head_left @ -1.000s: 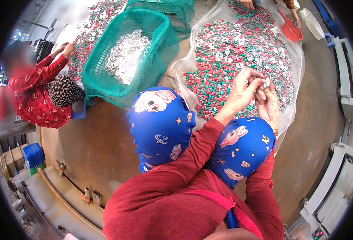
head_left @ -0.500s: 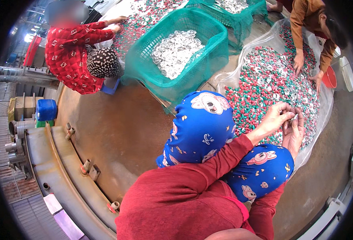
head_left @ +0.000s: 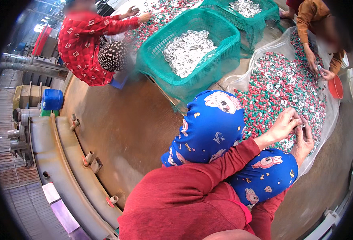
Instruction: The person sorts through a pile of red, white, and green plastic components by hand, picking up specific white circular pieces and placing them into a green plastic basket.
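Observation:
Over the near edge of a pile of small red and green pellets (head_left: 260,100), my two hands meet with their fingers pinched. A small silvery metal piece (head_left: 303,126) shows between the fingertips, partly covered. My right hand (head_left: 305,140) grips it from the right. My left hand (head_left: 283,125) presses in from the left, its thumb and fingers together at the piece; what else it may hold is hidden. Flat silvery pieces with cut-out middles (head_left: 283,103) lie scattered among the pellets.
A green netted basket (head_left: 152,76) of silvery pieces stands beyond my knees, with another netted basket (head_left: 260,26) behind it. One co-worker in red (head_left: 84,48) sits far left; another in brown sleeves (head_left: 306,24) reaches over the pile's far right, near a red bowl (head_left: 335,87).
My hands stay together at the small piece, which has turned between the fingers. The view has shifted slightly. The brown-sleeved co-worker's hands have come together; the red-clad co-worker's hands have moved apart.

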A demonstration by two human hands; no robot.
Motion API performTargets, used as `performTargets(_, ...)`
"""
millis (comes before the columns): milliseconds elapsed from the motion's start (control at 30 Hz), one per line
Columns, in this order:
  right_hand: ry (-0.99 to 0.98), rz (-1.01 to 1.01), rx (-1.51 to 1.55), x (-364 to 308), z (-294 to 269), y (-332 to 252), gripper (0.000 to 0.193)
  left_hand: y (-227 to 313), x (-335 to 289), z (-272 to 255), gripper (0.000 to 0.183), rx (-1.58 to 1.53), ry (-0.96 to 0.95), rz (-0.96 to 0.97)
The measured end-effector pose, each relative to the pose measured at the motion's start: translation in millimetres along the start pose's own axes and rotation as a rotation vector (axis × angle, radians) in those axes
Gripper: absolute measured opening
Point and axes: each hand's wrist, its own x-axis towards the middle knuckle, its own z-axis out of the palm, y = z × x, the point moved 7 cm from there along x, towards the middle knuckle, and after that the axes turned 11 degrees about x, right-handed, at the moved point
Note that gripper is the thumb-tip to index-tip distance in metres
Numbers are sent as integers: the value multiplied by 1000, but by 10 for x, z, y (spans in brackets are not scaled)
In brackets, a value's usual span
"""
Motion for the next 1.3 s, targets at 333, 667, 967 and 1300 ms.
performTargets(333,115,-81,-239,20,-110,-52,33,-166,-20,136,11,53,8,-33)
performTargets(667,-139,-18,-235,23,226,-166,37,-103,-45,52,20,-327,-37,-89)
performTargets(967,-367,88,-212,-58,457,-88,25,-475,-3,-363,20,-154,427,-191)
performTargets(1300,71,121,40,115,30,122,35,55,-37,-55,24,279,120,106)
